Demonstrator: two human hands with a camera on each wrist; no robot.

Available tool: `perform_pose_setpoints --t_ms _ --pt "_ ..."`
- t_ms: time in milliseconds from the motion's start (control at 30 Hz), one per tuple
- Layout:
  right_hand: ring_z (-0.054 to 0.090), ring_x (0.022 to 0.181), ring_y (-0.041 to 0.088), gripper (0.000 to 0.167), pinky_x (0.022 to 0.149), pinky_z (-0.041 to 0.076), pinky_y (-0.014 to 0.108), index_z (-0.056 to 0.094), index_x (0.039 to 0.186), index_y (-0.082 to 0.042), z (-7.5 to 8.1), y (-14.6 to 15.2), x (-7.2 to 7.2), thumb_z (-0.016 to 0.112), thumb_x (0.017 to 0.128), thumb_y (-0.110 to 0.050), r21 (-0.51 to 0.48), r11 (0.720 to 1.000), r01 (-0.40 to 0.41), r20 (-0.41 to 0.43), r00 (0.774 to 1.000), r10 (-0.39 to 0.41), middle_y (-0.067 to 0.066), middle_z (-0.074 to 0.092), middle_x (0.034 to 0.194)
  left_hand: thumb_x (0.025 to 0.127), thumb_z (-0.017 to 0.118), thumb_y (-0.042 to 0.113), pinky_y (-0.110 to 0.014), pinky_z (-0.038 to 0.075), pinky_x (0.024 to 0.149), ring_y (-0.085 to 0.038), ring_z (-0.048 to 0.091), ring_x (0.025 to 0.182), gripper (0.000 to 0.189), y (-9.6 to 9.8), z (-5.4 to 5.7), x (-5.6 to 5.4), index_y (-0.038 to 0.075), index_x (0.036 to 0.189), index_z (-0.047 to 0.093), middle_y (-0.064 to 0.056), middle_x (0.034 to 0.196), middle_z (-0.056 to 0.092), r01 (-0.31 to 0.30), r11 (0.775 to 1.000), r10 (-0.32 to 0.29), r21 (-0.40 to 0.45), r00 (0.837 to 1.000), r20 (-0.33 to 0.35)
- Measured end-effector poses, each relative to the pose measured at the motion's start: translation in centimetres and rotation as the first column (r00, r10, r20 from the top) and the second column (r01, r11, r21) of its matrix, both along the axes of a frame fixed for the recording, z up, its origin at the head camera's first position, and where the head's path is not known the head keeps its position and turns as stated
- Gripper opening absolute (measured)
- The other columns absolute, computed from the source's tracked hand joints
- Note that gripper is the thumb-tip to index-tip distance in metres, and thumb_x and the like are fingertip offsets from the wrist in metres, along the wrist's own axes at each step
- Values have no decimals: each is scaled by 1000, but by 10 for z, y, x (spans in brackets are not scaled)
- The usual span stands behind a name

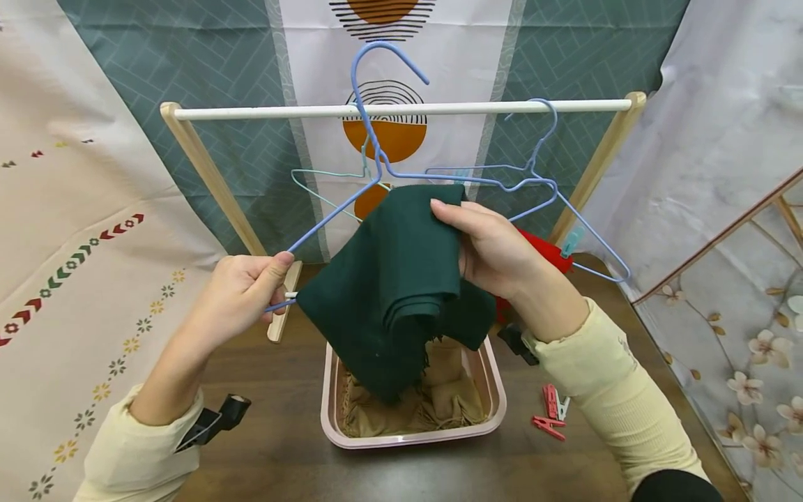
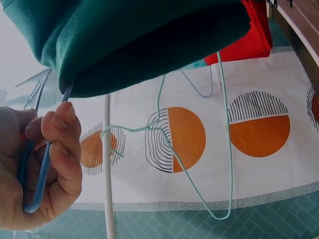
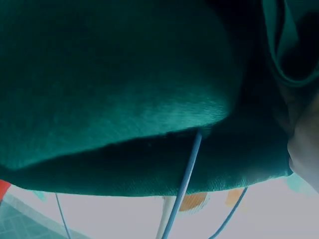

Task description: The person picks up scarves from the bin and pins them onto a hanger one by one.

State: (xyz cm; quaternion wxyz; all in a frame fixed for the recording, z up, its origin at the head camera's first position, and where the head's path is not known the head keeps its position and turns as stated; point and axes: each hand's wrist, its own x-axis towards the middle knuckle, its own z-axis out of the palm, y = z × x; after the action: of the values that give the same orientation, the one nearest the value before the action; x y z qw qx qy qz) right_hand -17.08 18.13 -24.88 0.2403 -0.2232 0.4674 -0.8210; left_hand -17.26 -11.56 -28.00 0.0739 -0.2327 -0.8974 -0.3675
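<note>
My left hand (image 1: pixel 241 289) grips the left end of a blue wire hanger (image 1: pixel 335 214), whose hook rises above the rack's bar and is not hung on it. The fingers curl around the bent wire in the left wrist view. A dark green scarf (image 1: pixel 414 251), folded in layers and with some fringe below, lies across the hanger's lower wire. My right hand (image 1: pixel 502 254) holds the scarf near its upper right edge, thumb on top; its other fingers are mostly hidden. In the right wrist view the green cloth (image 3: pixel 124 89) fills most of the picture, with blue wire beneath.
A white rack bar (image 1: pixel 282 111) on wooden legs carries a teal hanger (image 1: pixel 326 172) and another blue hanger with red cloth (image 1: pixel 544 252) clipped by a teal clothespin (image 1: pixel 572 242). Below stands a pink basin (image 1: pixel 414 440) holding brown cloth (image 1: pixel 389 418). Clothespins (image 1: pixel 549 404) lie right of it.
</note>
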Motion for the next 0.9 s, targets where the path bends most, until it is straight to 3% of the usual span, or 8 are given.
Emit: perform_pose_setpoints --t_ms 133,200,300,333,367,600,767,900 --pt "64 66 15 36 66 52 31 63 86 -5 4 -2 2 57 87 -40 204 978 46 -102 994 -26 1 64 74 97 45 26 -23 36 37 -11 49 36 50 -4 -2 -2 6 52 58 2 45 52 -5 999 3 49 1000 29" --pt "64 69 17 39 66 52 33 62 91 -3 7 -2 4 56 88 -41 366 919 148 -212 974 -73 3 64 79 97 45 25 -23 34 36 -11 48 36 50 -6 -3 -3 7 52 57 3 45 53 -10 998 8 69 1000 28" --pt "63 77 22 35 69 51 36 57 101 2 7 -2 6 54 91 -32 544 781 307 -361 926 -112 9 63 90 97 44 25 -23 31 35 -9 48 37 51 -9 -3 -4 8 51 56 5 45 54 -27 996 25 82 999 22" --pt "63 79 23 30 70 51 36 56 103 2 6 -1 6 53 92 -26 566 747 348 -392 911 -127 10 62 93 97 44 26 -23 31 34 -9 49 37 51 -10 -3 -4 8 50 56 5 46 54 -33 996 32 80 999 16" --pt "63 82 24 27 71 51 36 55 104 2 4 -2 7 54 91 -21 565 740 364 -397 907 -143 11 61 96 97 44 26 -24 29 34 -9 49 37 51 -10 -3 -4 8 50 55 5 46 55 -45 996 44 75 999 13" --pt "60 82 21 23 71 52 32 47 103 -2 -30 -10 11 58 83 -1 205 957 207 -122 975 -185 7 58 94 97 43 28 -24 28 34 -9 48 38 52 -9 -4 -3 8 52 58 5 46 54 -76 995 75 70 997 17" --pt "60 82 15 24 72 51 28 46 102 -9 -68 -7 18 61 84 -10 23 992 125 26 992 -126 2 58 94 97 45 26 -23 29 34 -9 48 37 51 -7 -6 -1 5 53 58 -3 47 55 -82 991 79 101 997 25" --pt "58 84 11 34 74 49 26 43 104 -12 -84 2 21 65 84 -30 32 990 136 105 985 -138 -3 58 95 96 45 30 -23 36 37 -14 50 37 50 -3 -6 0 6 53 56 -5 49 54 -77 994 72 80 996 61"
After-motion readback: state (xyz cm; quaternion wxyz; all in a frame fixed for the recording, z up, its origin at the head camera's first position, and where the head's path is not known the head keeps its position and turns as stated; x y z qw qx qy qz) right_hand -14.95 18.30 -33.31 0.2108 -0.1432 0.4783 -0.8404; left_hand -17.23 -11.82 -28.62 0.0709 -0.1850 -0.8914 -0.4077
